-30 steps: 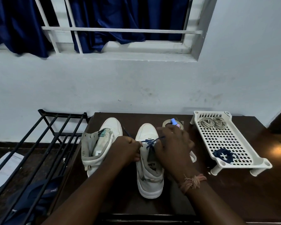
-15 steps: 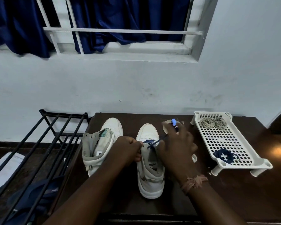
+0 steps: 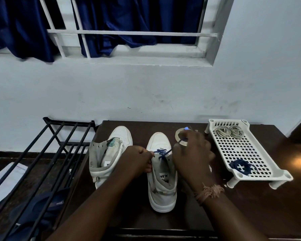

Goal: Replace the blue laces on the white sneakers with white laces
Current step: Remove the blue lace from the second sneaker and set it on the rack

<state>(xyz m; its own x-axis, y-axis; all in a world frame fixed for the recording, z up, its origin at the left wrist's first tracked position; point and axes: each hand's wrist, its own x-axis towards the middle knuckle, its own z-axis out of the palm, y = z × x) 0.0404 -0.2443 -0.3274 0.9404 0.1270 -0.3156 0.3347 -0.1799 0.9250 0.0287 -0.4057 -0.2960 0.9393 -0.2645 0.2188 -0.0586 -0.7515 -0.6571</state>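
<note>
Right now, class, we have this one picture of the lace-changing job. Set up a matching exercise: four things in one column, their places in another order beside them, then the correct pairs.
Things:
1. coiled blue lace
2. two white lace bundles
3. left sneaker
4. tape roll

Places:
A. far end of the white tray
B. near end of the tray
C. behind the right hand
D. beside the black rack

Pairs: 1-B, 2-A, 3-D, 4-C

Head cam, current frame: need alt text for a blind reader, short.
A person's right hand pulls a blue lace out of the right-hand white sneaker on a dark table while the left hand grips the shoe's side. The other sneaker stands unlaced beside it; a white tray holds coiled white laces and one blue lace.
</note>
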